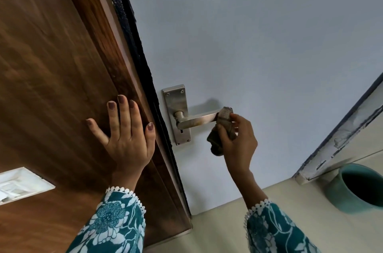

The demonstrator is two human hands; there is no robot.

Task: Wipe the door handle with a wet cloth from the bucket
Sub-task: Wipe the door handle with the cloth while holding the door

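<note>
A steel lever door handle on a long backplate is mounted on the pale blue-grey door. My right hand grips a grey-brown cloth wrapped over the lever's free end, with a fold hanging below. My left hand lies flat, fingers spread, on the brown wooden panel to the left of the door edge. A teal bucket stands on the floor at the lower right; its inside looks dark.
A white switch plate is set into the wooden panel at the lower left. A black seal strip runs along the door edge. Cream floor tiles lie below, and a scuffed frame edge rises behind the bucket.
</note>
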